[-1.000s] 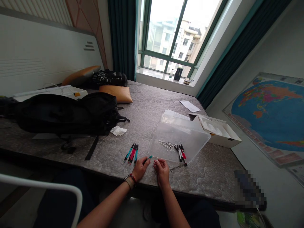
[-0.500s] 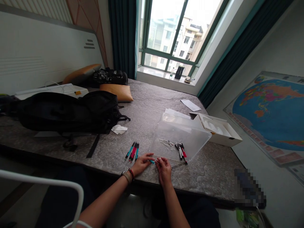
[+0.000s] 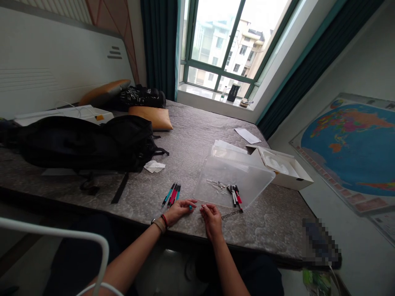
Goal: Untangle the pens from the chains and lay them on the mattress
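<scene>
Grey quilted mattress [image 3: 191,152] is bearing the work. Left hand [image 3: 177,211], gripping a small teal pen-like plastic piece [image 3: 190,207], is drawing away from the right hand [image 3: 213,220] (cannot tell whether its curled fingers are holding anything), so the piece is now sitting apart.

On the mattress [image 3: 188,139], a backpack [image 3: 83,142] lay left, with a cushion [image 3: 151,118] behind its right end and a tissue [image 3: 154,166] just to its right. Nearer than the tissue, a row of pens [image 3: 172,195] lay just beside the left hand [image 3: 180,209]. Farther right, the right hand [image 3: 212,218] was before a plastic bin [image 3: 257,185]. Thin rods [image 3: 218,187] lay within its outline, left of a second pen group [image 3: 235,196]. A carton [image 3: 288,179] sat right of the bin, a paper sheet [image 3: 247,135] behind. A bottle [image 3: 223,94] stood on the windowsill [image 3: 202,93] beyond.
</scene>
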Motion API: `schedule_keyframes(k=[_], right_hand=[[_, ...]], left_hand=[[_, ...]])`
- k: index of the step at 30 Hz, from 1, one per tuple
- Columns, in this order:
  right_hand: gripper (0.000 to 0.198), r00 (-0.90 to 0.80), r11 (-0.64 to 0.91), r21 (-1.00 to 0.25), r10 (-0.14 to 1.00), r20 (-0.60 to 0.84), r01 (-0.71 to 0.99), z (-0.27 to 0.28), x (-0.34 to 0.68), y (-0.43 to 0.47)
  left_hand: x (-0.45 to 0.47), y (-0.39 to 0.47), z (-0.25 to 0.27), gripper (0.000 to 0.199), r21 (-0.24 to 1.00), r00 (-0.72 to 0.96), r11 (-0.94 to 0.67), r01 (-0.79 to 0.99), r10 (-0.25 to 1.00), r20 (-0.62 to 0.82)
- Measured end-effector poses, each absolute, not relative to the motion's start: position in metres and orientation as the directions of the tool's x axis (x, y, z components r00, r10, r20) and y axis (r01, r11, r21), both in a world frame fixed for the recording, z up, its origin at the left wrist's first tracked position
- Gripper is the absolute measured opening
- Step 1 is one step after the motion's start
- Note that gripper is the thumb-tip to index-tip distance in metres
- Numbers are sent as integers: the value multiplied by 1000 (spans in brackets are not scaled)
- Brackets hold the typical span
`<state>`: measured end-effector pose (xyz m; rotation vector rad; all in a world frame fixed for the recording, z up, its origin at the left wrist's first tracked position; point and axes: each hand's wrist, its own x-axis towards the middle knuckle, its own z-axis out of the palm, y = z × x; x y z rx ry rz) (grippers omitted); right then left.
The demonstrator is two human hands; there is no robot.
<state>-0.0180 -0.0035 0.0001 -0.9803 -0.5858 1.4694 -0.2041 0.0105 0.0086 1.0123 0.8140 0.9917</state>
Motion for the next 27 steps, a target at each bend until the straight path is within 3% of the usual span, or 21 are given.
schedule_keyframes(k=[11, 27], right_hand=[[28, 74, -152, -863, 974, -213, -482, 2, -20, -6], [27, 50, -170, -871, 975, -216, -462, 3, -20, -6]], left_hand=[[-198, 6, 15, 36, 894, 365, 296, -337, 916, -165], [-201, 8, 2, 34, 891, 390, 279, -359, 912, -129]])
